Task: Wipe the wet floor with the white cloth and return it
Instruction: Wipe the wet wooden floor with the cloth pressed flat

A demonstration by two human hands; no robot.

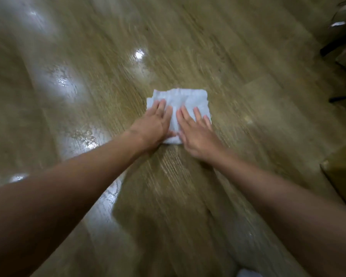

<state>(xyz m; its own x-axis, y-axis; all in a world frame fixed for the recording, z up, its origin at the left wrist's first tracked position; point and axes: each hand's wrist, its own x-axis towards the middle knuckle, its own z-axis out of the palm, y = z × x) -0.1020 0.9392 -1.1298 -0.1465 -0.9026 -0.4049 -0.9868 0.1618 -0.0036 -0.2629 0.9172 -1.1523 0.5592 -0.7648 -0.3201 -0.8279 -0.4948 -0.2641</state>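
Cloth, white, folded: pressed flat on the wooden floor under both hands.

White cloth lies as a rough rectangle on the floor, about mid-frame, with rumpled edges. Judged soft, light and limp; likely heavier and clingier as it soaks, and it would bunch or slide if pushed from one edge only. Best handled by flat palm pressure for wiping, then pinched at a corner or gathered from the near edge for lifting. Left hand rests on its left part and right hand on its right, side by side; fingers straight, slightly spread, pressing down, not curled round the fabric. Glossy wet patches shine to the left, apart from the cloth. Dark furniture legs stand at the far right, blurred.
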